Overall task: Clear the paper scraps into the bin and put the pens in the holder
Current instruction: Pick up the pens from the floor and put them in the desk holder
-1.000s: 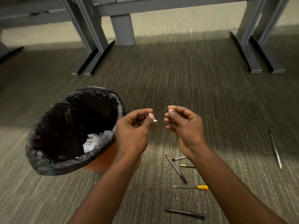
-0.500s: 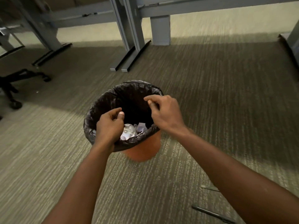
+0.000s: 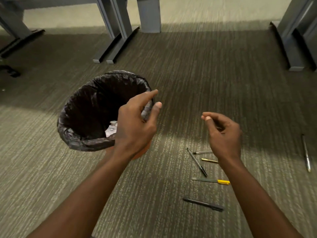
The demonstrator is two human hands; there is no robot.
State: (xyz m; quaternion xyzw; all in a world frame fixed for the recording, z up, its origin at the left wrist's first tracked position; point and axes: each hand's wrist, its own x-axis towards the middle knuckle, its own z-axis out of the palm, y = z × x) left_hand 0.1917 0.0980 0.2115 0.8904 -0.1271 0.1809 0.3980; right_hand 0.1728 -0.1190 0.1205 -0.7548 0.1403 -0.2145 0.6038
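Observation:
An orange bin with a black liner (image 3: 80,107) stands on the carpet at left, white paper scraps (image 3: 111,128) lying inside it. My left hand (image 3: 137,124) hovers over the bin's right rim, fingers apart and empty. My right hand (image 3: 223,133) is to the right of the bin, above the pens, fingers loosely curled with nothing in them. Several pens lie on the carpet: a black pen (image 3: 197,162), a clear pen (image 3: 202,152), a gold pen (image 3: 209,160), a yellow-capped pen (image 3: 211,181), a dark grey pen (image 3: 203,204) and a silver pen (image 3: 306,153) far right. No holder is in view.
Grey desk legs with floor feet (image 3: 113,48) stand behind the bin, and another pair of desk legs (image 3: 288,45) at the far right. A chair base (image 3: 8,71) shows at the left edge. Striped grey carpet covers the floor.
Both hands were over the bin half a second ago; now the right hand has drawn back to the right above the pens and the left has opened. The view has swung right.

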